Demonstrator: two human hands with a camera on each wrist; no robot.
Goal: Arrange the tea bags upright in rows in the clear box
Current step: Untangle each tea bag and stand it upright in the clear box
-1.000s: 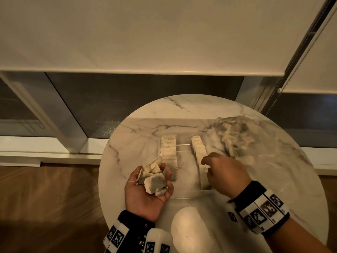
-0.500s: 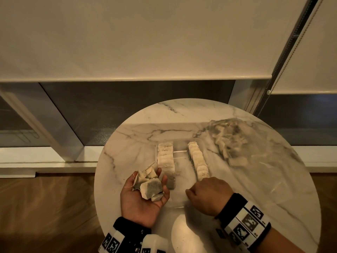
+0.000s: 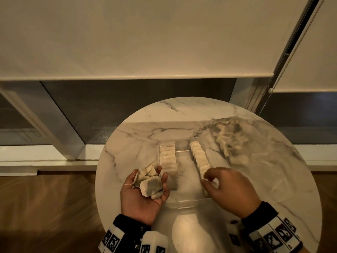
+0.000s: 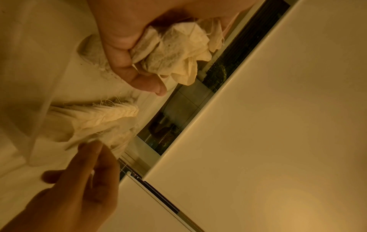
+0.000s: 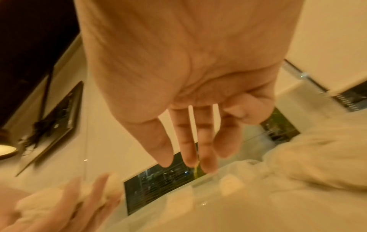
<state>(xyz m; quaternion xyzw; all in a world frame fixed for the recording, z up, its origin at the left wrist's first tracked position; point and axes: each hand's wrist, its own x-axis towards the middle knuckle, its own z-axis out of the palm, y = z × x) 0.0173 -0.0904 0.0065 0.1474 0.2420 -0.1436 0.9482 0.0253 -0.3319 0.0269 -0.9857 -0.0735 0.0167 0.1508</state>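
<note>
On the round marble table (image 3: 273, 179) stands the clear box (image 3: 186, 202) with two upright rows of tea bags, a left row (image 3: 168, 161) and a right row (image 3: 199, 157). My left hand (image 3: 160, 187) lies palm up left of the box and cups a bunch of loose tea bags (image 3: 145, 175); its thumb curls round that bunch (image 4: 174, 51). At the near end of the right row hovers my right hand (image 3: 209, 179). Its fingers (image 5: 190, 157) are spread, nearly straight, and hold nothing.
A crumpled clear plastic bag with more tea bags (image 3: 229, 137) lies at the table's back right, just beyond the box. Behind the table are a window sill and a roller blind with a bead chain (image 3: 284, 73). Wooden floor lies to the left.
My right hand drew back to the box's near edge, then came forward again to the right row's near end, fingers now loosened. The left hand stayed put with its bunch.
</note>
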